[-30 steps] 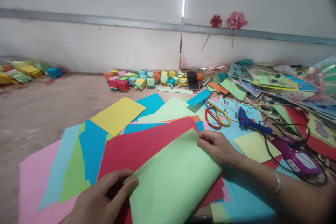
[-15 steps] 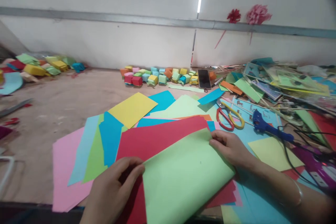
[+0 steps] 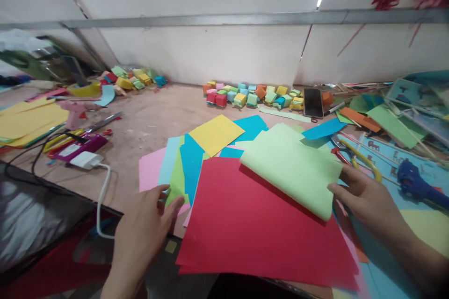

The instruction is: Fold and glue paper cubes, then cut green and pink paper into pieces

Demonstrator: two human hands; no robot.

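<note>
My right hand (image 3: 365, 196) pinches the right edge of a light green sheet (image 3: 294, 168), which is bent over along its lower side. Beneath that sheet lies a stack of large red paper (image 3: 259, 233), reaching the table's front edge. My left hand (image 3: 150, 219) is empty with its fingers apart, left of the red stack and close to the lime green paper (image 3: 176, 184). Behind the red stack are a yellow sheet (image 3: 216, 134) and blue sheets (image 3: 192, 163). Pink paper (image 3: 150, 168) sticks out at the left.
Small folded paper blocks (image 3: 252, 96) line the wall beside a phone (image 3: 313, 103). At right are scissors (image 3: 365, 163) and a blue glue gun (image 3: 417, 184). A purple power strip (image 3: 79, 146) with a white cable (image 3: 101, 201) sits at left.
My left hand has let go of the light green sheet. My right hand has moved it back and right, uncovering more of the red stack. The view has turned left.
</note>
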